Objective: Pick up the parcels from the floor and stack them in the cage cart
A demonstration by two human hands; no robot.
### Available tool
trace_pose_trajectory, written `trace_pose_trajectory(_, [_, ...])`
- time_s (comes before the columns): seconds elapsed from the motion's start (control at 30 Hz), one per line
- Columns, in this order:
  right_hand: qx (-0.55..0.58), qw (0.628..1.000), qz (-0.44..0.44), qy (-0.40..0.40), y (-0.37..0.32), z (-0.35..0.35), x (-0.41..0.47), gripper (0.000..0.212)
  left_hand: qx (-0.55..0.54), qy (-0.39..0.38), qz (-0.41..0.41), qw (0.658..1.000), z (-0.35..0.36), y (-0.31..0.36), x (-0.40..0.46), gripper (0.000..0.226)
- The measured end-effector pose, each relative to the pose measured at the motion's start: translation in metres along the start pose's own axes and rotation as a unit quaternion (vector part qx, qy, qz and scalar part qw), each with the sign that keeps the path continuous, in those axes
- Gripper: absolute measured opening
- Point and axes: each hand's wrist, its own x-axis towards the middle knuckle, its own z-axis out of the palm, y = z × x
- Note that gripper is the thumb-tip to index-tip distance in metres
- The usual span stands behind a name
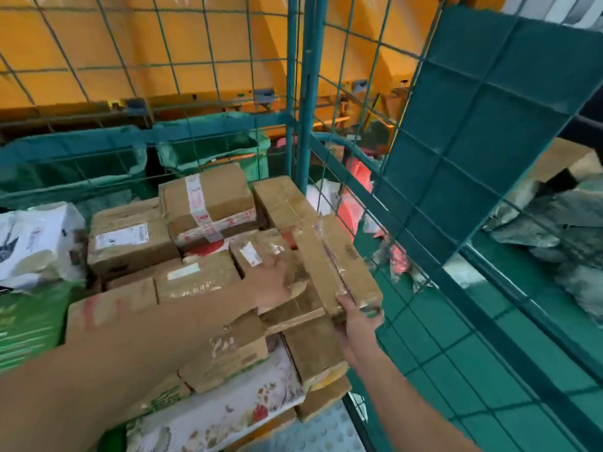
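1. The long taped cardboard parcel (336, 262) lies at the right edge of the load inside the cage cart (301, 93), tilted, its near end lifted off the boxes below and its far end resting down toward the back corner of the pile

2. Its long axis runs from near right to far left, roughly along the right mesh side (456, 288) of the cart, which stands just beside it

3. The right hand (357, 316) is at the near end of that axis; its fingers curl round the parcel's near corner from below and outside, so it grasps the parcel there

4. The left hand (277, 282) lies to the left of the parcel, about midway along it, palm down on the taped box top (261, 252) beside it. The frame is blurred here, so I cannot tell whether its fingers are pressing flat or hooked on an edge

5. Judgement: the move in hand looks like seating the parcel, and it turns on lowering the near end along that same axis. The right hand is the nearer one and carries the weight; the left seems only to steady or guide the inner long side

6. The slot is narrow, between the neighbouring cardboard boxes (208, 197) on the left and the mesh on the right, so swinging the near end outward risks catching the wire

7. Other parcels and grey bags (554, 230) lie on the green floor outside the mesh, well apart from both hands, so picking up appears unfinished
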Motion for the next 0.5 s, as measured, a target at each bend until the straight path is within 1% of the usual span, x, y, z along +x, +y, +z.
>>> trace_pose_trajectory(0.1, [-0.022,1.0,-0.009,0.001,-0.009,0.005,0.006,0.152,0.049,-0.009,0.001,0.999,0.007,0.007,0.014,0.081])
trace_pose_trajectory(0.17, [-0.036,0.999,-0.001,-0.001,-0.008,0.005,0.023,0.153,0.086,-0.031,-0.003,0.996,0.014,0.006,0.03,0.082])
trace_pose_trajectory(0.23, [-0.046,0.999,0.02,0.0,-0.005,0.004,0.041,0.158,0.11,-0.029,0.003,0.993,0.017,0.006,0.035,0.083])
trace_pose_trajectory(0.27, [-0.055,0.998,0.036,-0.006,-0.007,0.004,0.045,0.158,0.112,-0.027,0.001,0.993,0.019,0.004,0.039,0.083])
trace_pose_trajectory(0.3, [-0.06,0.997,0.046,-0.018,-0.009,0.005,0.05,0.153,0.112,-0.034,-0.002,0.993,0.019,0.003,0.042,0.082])
trace_pose_trajectory(0.43, [-0.095,0.991,0.074,-0.056,-0.021,0.011,0.052,0.115,0.102,-0.042,-0.005,0.994,0.023,-0.011,0.049,0.08])
trace_pose_trajectory(0.5, [-0.124,0.984,0.081,-0.094,-0.025,0.017,0.055,0.08,0.109,-0.042,-0.006,0.993,0.022,-0.015,0.051,0.079])
